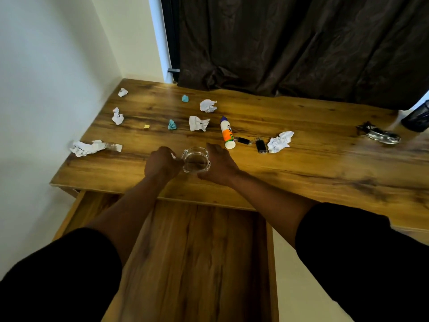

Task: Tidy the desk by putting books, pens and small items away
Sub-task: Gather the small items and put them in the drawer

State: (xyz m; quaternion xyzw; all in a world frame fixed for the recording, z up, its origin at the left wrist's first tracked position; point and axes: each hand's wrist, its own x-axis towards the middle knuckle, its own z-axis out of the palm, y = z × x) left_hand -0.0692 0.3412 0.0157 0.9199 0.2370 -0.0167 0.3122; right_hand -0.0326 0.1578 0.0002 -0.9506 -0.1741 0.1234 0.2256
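Note:
A clear glass bowl (pixel 196 161) stands near the front edge of the wooden desk (pixel 313 163). My left hand (pixel 162 162) is curled against its left rim and grips it. Cupping the bowl's right side is my right hand (pixel 219 166), fingers bent round the glass. Behind the bowl lie a white and orange glue bottle (pixel 227 133), two small black USB sticks (pixel 260 145) (pixel 243 140) and a white paper ball (pixel 280 141). Several more crumpled white papers (pixel 198 123), two teal wads (pixel 172 125) and a yellow scrap (pixel 146 126) are scattered over the left half.
A drawer (pixel 197 252) is pulled out under the desk's front edge, beneath my forearms. A crumpled silver wrapper (pixel 378 135) lies at the far right, with a black mesh bin (pixel 417 117) beyond it. A wall bounds the left, and a dark curtain (pixel 290 43) hangs behind.

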